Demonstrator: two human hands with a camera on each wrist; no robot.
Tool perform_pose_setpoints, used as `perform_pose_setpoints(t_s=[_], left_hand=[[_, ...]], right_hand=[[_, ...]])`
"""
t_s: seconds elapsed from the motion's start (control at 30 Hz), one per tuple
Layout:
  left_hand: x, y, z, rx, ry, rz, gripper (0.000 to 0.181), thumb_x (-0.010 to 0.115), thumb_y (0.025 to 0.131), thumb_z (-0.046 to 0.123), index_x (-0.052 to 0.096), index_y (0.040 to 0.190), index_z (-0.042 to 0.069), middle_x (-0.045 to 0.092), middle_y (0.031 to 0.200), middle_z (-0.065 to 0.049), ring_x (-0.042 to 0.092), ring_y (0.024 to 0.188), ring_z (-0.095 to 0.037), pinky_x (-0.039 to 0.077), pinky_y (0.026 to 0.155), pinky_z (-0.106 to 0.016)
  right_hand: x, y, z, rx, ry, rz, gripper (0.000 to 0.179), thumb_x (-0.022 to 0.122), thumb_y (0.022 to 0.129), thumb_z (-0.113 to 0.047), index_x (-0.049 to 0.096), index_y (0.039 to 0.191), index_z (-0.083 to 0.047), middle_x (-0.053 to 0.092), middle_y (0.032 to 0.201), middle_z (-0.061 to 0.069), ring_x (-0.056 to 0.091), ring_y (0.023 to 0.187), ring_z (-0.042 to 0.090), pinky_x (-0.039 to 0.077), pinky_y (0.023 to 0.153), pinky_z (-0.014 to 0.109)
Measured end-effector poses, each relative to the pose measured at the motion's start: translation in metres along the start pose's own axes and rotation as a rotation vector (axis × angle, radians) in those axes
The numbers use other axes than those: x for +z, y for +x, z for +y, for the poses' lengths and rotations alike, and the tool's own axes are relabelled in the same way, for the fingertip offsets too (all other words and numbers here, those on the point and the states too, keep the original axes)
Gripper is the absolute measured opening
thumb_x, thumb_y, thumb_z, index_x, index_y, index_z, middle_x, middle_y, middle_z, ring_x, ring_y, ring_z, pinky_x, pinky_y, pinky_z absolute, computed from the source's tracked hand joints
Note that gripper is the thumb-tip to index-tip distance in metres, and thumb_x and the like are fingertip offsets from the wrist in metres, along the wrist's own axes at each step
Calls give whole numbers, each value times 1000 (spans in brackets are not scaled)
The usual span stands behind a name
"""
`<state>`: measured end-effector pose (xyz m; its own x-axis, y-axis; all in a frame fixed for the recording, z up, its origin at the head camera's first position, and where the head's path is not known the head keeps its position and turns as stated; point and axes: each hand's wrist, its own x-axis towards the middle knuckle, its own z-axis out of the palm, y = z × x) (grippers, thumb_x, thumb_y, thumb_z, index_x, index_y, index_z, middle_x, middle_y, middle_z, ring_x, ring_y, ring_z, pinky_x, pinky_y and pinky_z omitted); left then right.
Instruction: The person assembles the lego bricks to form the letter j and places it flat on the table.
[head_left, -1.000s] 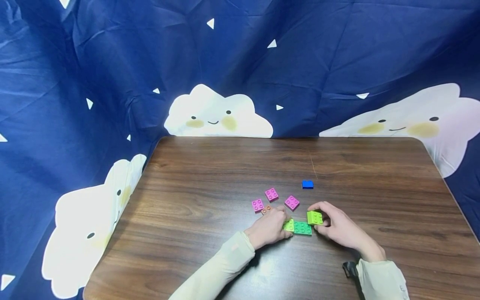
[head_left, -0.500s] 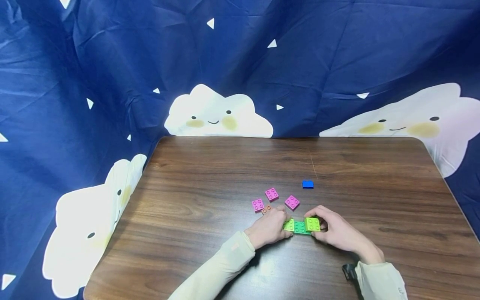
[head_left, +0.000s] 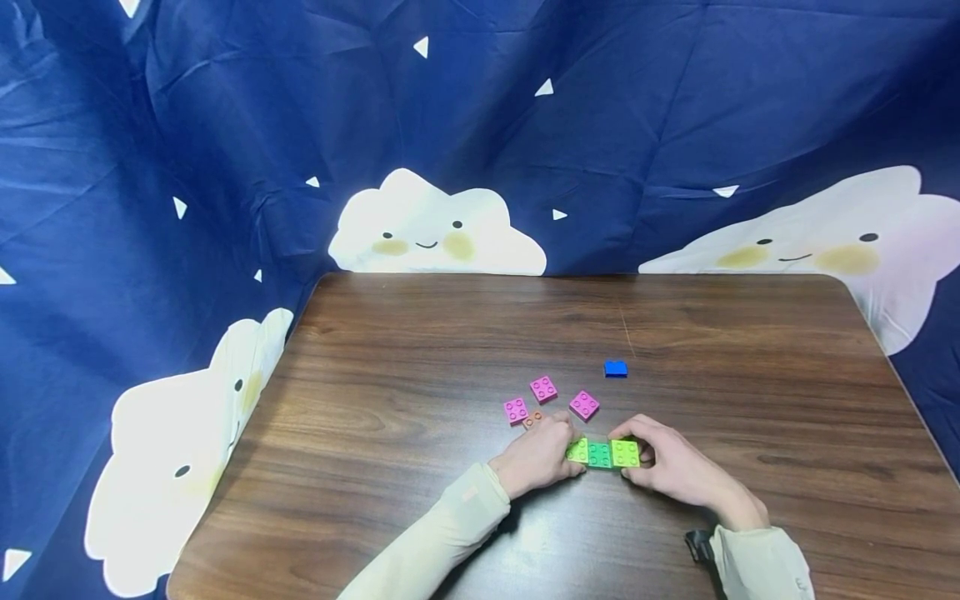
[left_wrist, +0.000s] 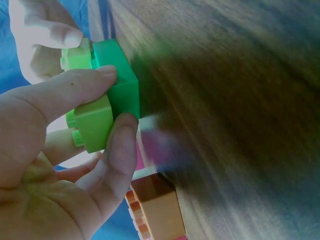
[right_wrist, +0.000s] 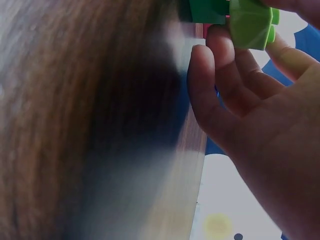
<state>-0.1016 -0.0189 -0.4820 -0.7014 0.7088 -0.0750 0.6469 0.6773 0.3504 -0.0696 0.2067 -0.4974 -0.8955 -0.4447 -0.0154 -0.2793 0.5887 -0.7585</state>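
Observation:
A green toy brick (head_left: 599, 455) lies near the middle of the table, with a lime toy brick (head_left: 577, 451) mounted on its left end. My left hand (head_left: 536, 454) pinches this pair; in the left wrist view its fingertips straddle the seam between green brick (left_wrist: 125, 97) and lime brick (left_wrist: 95, 125). My right hand (head_left: 671, 462) grips a second lime brick (head_left: 626, 454) at the green brick's right end, between thumb and fingers. In the right wrist view that lime brick (right_wrist: 250, 25) stands slightly tilted against the green brick (right_wrist: 207, 11), a thin gap showing between them.
Behind the left hand lie three pink bricks, one left (head_left: 516, 410), one farther back (head_left: 543, 389) and one right (head_left: 584, 405). An orange brick (head_left: 533, 418) is partly hidden by that hand. A blue brick (head_left: 616, 369) sits farther back on the brown wooden table (head_left: 420, 350).
My right hand has brought its lime brick left and down onto the green brick's right end. The left hand has kept its place and hold.

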Motion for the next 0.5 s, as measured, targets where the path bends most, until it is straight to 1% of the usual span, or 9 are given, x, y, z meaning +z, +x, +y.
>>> perform_pose_setpoints(t_s=[0.2,0.37,0.5], left_hand=[[0,0,0,-4,0,0,17,78,78,28,67,75,15,53,80,4,42,61,0,34,54,-9],[1,0,0,-7,-3,2,17,78,78,27,67,75,15,53,80,4,42,61,-1,35,55,-9],[0,0,0,-5,1,3,17,78,78,27,66,74,15,53,79,4,42,62,-1,34,54,-10]], right_hand=[[-1,0,-1,3,-9,-12,36,74,73,-5,64,107,-13,58,98,-4,49,76,3,45,65,20],[-2,0,0,8,-8,-22,36,74,74,-6,64,108,-13,58,98,-4,49,76,3,45,65,20],[-2,1,1,-10,-12,-17,35,74,74,-6,65,107,-13,58,98,-4,50,76,3,45,64,20]])
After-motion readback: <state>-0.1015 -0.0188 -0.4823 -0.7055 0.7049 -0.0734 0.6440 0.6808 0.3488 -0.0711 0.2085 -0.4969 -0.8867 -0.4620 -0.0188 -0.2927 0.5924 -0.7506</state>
